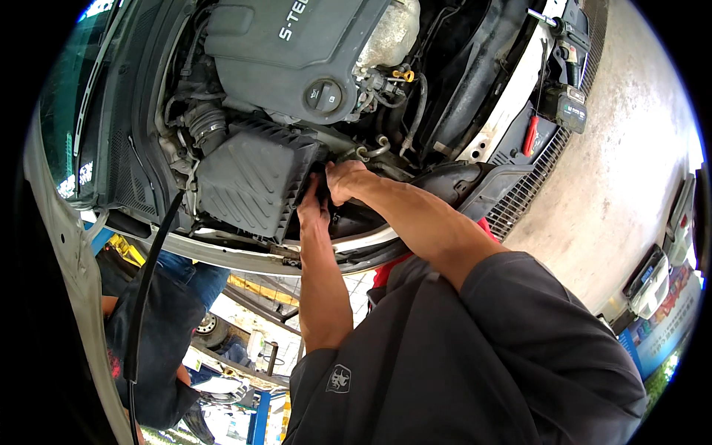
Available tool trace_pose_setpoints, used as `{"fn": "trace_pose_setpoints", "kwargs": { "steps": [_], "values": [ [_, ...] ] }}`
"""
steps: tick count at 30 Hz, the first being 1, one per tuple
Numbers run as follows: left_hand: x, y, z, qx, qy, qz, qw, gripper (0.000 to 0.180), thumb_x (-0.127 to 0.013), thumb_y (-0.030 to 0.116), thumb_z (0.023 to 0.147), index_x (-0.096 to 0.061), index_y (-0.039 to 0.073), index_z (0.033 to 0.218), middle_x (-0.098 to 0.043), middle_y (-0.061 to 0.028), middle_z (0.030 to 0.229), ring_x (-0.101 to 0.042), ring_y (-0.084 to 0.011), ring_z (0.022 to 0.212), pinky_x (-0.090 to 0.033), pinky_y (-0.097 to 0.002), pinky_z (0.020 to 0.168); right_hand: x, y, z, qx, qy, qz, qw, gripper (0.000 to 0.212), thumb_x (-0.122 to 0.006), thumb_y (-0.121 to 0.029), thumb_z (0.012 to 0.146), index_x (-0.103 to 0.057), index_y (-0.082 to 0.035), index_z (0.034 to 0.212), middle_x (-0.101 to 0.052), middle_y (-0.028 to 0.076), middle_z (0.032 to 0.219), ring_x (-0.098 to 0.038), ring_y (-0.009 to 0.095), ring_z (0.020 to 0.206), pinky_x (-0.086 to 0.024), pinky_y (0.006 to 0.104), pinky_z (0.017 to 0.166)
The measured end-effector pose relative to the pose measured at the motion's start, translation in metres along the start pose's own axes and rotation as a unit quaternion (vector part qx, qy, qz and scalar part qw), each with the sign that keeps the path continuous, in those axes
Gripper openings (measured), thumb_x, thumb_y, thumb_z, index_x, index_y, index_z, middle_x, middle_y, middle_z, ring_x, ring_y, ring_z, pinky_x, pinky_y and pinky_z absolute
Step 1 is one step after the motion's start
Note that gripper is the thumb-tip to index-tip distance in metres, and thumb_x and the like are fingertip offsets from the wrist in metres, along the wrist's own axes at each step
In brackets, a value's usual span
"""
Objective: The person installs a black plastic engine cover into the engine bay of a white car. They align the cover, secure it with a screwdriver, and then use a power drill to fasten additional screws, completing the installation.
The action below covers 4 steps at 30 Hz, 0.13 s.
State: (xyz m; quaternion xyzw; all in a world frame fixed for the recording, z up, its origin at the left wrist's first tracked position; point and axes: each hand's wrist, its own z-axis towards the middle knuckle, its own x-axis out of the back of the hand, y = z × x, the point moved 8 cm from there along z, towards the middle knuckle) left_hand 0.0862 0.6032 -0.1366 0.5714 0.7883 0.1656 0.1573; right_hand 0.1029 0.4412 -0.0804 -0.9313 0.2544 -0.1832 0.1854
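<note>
In the engine bay, both my hands work in the narrow gap beside the black ribbed air filter box [248, 176]. Along the box's right side my left hand [314, 202] reaches in, its fingers closed around something dark that I cannot make out. Close against it, my right hand [345, 181] has its fingers curled in, and what they grip is hidden. A corrugated intake hose [205, 124] joins the box at its far left. Beyond the box lies the grey engine cover [289, 55] with its round black oil filler cap [323, 96].
A cordless power tool [569, 74] and a red-handled tool [531, 136] lie on the car's front edge at the right. A black support rod [152, 289] rises at the left. Another person in dark clothes [152, 334] is beyond the fender.
</note>
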Motion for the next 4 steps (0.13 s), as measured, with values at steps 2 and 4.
{"fn": "trace_pose_setpoints", "kwargs": {
  "steps": [2, 4],
  "values": [
    [0.022, -0.001, 0.008, 0.012, -0.001, 0.028, 1.000, 0.052, -0.084, 0.023, 0.096, -0.065, 0.013, 0.143, -0.068, -0.0066, 0.141, -0.065, -0.0246, 0.127, -0.052, -0.0451, 0.105, 0.003, 0.006, -0.007, -0.020, -0.019, 0.043, 0.999, 0.114, -0.087, -0.036, 0.074, -0.029, 0.005, 0.163, -0.073, 0.020, 0.133, -0.071, 0.033, 0.123, -0.059, 0.0446, 0.097],
    [0.016, 0.001, 0.006, 0.036, 0.009, 0.036, 0.999, 0.056, -0.085, 0.026, 0.094, -0.064, 0.013, 0.145, -0.062, -0.0101, 0.149, -0.057, -0.0247, 0.138, -0.050, -0.0473, 0.108, -0.013, 0.011, 0.018, 0.006, -0.056, 0.069, 0.996, 0.123, -0.087, -0.047, 0.073, -0.025, 0.002, 0.166, -0.068, 0.023, 0.140, -0.068, 0.034, 0.128, -0.057, 0.0451, 0.102]
  ]
}}
